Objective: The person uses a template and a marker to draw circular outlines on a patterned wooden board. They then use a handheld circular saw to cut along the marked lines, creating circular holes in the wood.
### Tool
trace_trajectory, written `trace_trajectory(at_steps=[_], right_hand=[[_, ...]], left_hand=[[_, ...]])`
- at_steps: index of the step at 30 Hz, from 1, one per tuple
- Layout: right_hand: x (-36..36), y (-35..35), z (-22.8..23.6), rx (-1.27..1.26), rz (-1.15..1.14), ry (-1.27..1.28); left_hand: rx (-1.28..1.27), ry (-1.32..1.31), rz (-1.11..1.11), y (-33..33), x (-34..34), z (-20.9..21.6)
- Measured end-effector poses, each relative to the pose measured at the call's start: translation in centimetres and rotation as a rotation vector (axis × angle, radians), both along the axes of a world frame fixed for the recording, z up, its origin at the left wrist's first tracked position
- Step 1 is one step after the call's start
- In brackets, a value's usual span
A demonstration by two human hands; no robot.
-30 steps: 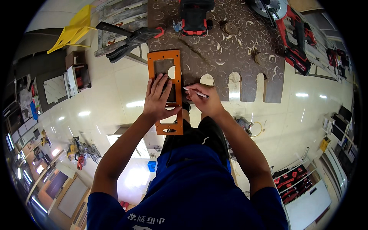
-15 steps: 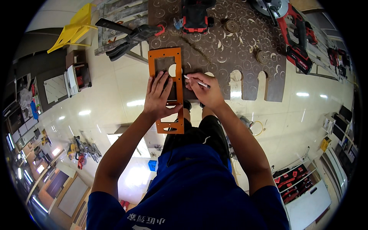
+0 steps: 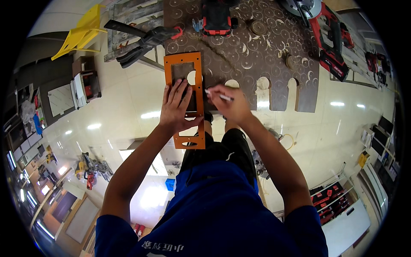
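An orange template [image 3: 199, 100] with rectangular windows and small holes along its frame lies on a brown board [image 3: 309, 64], its near end reaching past the board's edge toward me. My left hand [image 3: 174, 107] rests flat over its middle, fingers spread, thumb at its right side. Just right of the template, my right hand [image 3: 236, 105] pinches a white pen [image 3: 225, 97]. The pen's tip points left, close to the template's right edge; motion blur hides whether it touches anything. Circular marks cover the board, and rounded slots cut into its near edge.
A black-and-red cordless tool [image 3: 216, 20] stands at the board's far side, beside a black clamp [image 3: 145, 45]. Round wooden discs [image 3: 257, 28] lie on the board. At the far right is a red power saw [image 3: 319, 30]. A yellow chair [image 3: 81, 34] is at far left.
My right hand and the pen have shifted slightly, with the pen's tip a little nearer to me. My left hand still lies on the orange template.
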State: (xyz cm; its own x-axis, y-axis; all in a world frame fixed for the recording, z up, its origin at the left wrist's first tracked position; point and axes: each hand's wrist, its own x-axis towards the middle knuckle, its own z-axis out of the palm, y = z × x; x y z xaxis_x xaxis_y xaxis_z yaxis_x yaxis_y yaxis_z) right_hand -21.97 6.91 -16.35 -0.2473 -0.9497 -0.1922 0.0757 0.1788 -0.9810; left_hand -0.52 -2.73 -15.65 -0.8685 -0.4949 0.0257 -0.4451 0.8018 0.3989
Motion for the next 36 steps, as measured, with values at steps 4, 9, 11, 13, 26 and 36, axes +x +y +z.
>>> trace_trajectory(at_steps=[4,9,11,13,26,36], right_hand=[[1.2,1.6,-0.4,0.023,-0.028,-0.032],[0.7,0.6,-0.6,-0.059,-0.049,0.077],[1.5,2.4,-1.0,-0.077,-0.020,0.097],[2.1,3.0,-0.8,-0.066,-0.031,0.093],[2.9,4.5,-0.1,-0.038,-0.015,0.184],[1.7,2.2,0.2,-0.114,-0.005,0.300]], left_hand=[[-0.006,0.021,-0.011,0.1,-0.2,0.1],[-0.009,0.004,-0.005,-0.1,0.0,0.1],[-0.027,0.031,-0.005,0.0,0.0,-0.2],[-0.035,0.032,-0.002,0.0,0.0,-0.1],[-0.036,0.042,0.005,0.1,0.0,-0.3],[-0.014,0.046,0.002,0.1,0.1,-0.4]])
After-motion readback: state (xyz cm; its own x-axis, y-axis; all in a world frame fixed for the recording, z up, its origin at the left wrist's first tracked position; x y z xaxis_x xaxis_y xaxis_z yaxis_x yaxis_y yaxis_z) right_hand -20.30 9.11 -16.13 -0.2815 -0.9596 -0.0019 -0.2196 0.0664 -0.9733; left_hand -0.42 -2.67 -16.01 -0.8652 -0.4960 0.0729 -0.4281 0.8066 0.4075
